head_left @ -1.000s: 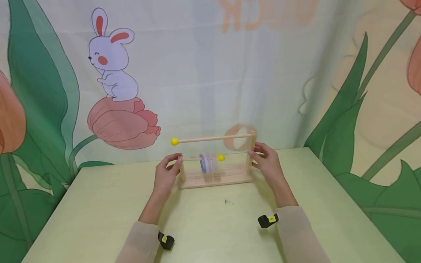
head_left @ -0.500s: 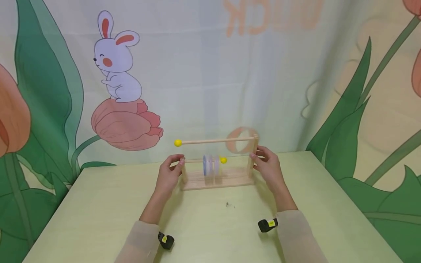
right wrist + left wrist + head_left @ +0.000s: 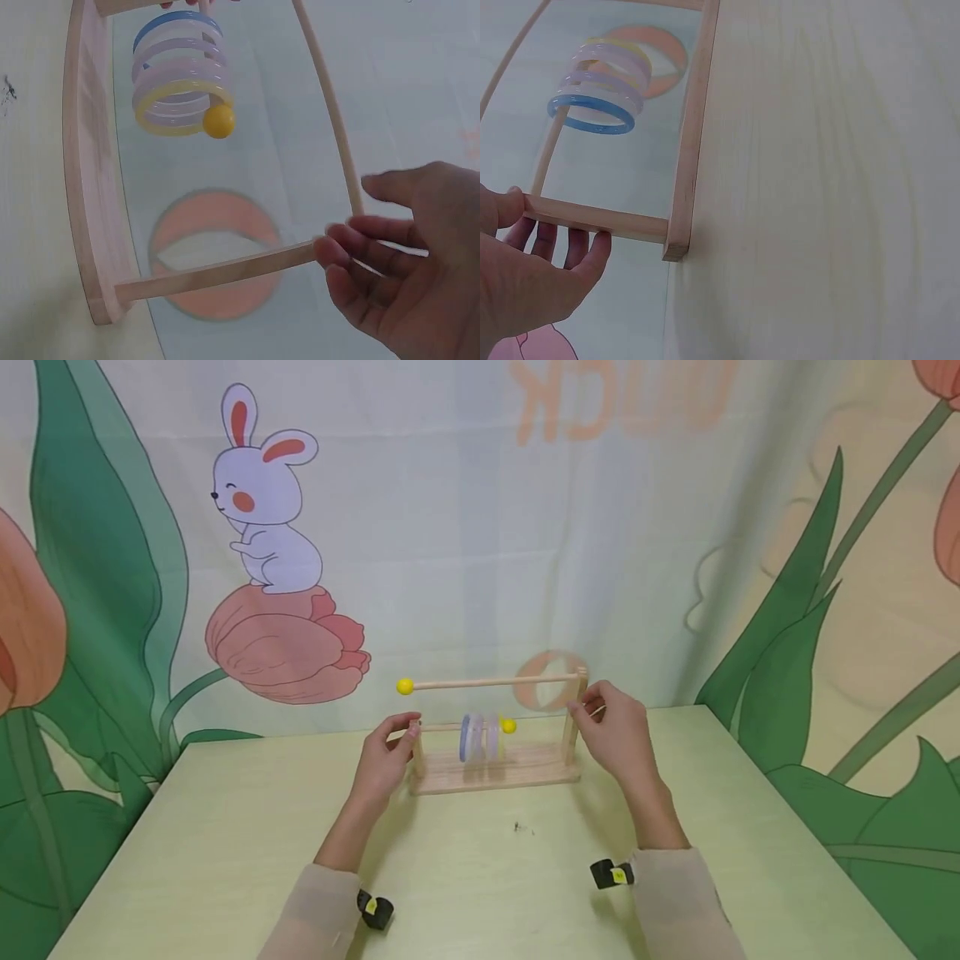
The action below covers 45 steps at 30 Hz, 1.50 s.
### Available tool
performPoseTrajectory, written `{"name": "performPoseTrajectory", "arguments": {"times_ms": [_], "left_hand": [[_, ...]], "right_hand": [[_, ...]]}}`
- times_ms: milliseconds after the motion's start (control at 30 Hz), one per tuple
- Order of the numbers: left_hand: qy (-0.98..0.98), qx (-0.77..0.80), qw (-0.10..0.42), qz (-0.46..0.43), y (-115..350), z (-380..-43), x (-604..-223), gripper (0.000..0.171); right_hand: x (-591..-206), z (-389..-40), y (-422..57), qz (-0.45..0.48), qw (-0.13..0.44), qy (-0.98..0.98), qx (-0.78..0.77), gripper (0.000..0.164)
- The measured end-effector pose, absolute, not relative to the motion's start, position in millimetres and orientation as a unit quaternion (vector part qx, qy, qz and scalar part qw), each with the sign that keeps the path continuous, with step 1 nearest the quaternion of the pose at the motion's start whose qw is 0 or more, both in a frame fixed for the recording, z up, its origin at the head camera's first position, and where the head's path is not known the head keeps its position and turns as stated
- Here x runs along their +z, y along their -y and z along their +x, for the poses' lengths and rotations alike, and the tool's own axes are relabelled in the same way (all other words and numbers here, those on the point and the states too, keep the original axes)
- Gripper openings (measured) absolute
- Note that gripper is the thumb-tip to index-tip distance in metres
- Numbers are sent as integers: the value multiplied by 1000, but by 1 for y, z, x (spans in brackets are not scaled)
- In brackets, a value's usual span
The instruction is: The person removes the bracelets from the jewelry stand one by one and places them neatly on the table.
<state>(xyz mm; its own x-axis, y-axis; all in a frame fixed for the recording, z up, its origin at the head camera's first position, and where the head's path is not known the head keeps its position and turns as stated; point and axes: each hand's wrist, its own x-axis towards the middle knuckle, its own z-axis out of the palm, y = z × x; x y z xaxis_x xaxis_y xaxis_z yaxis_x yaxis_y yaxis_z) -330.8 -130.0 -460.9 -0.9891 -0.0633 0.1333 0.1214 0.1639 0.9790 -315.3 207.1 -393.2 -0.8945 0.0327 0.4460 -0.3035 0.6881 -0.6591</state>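
Observation:
A wooden ring stand [image 3: 495,783] stands on the table, with a short post at its left end and a tall one at its right. Several clear bangle-like rings [image 3: 471,739], blue, purple and yellow, hang on the lower rod, which ends in a yellow ball [image 3: 219,121]. Above them, an upper rod [image 3: 487,682] reaches left from the tall post to another yellow ball [image 3: 405,687]. My left hand [image 3: 384,760] pinches the short post [image 3: 592,215] between thumb and fingers. At the tall post [image 3: 225,277], my right hand [image 3: 618,735] touches the upper end with loosely bent fingers, thumb lifted away.
Small dark specks [image 3: 517,827] lie on the pale table [image 3: 480,893] in front of the stand. A printed curtain [image 3: 420,527] with a rabbit and tulips hangs right behind the table's far edge. Black wrist cameras [image 3: 377,912] sit on both sleeves.
The rings swung on the lower rod and now hang nearly steady. My right hand has risen slightly along the tall post and turned; my left hand keeps its hold.

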Motion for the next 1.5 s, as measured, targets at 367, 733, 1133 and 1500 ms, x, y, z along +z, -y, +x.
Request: {"name": "performPoseTrajectory", "arguments": {"times_ms": [367, 733, 1133, 1500], "left_hand": [[763, -643, 68, -17, 132, -331, -461, 33], [773, -631, 69, -13, 133, -330, -462, 34], [771, -633, 71, -15, 133, -329, -459, 34], [771, -632, 79, -16, 133, -330, -459, 31]], "right_hand": [[-413, -315, -165, 221, 146, 909, 321, 61], [-437, -318, -140, 297, 148, 903, 274, 78], [-444, -321, -137, 298, 126, 911, 256, 71], [-448, -322, -135, 291, 126, 904, 287, 65]]}}
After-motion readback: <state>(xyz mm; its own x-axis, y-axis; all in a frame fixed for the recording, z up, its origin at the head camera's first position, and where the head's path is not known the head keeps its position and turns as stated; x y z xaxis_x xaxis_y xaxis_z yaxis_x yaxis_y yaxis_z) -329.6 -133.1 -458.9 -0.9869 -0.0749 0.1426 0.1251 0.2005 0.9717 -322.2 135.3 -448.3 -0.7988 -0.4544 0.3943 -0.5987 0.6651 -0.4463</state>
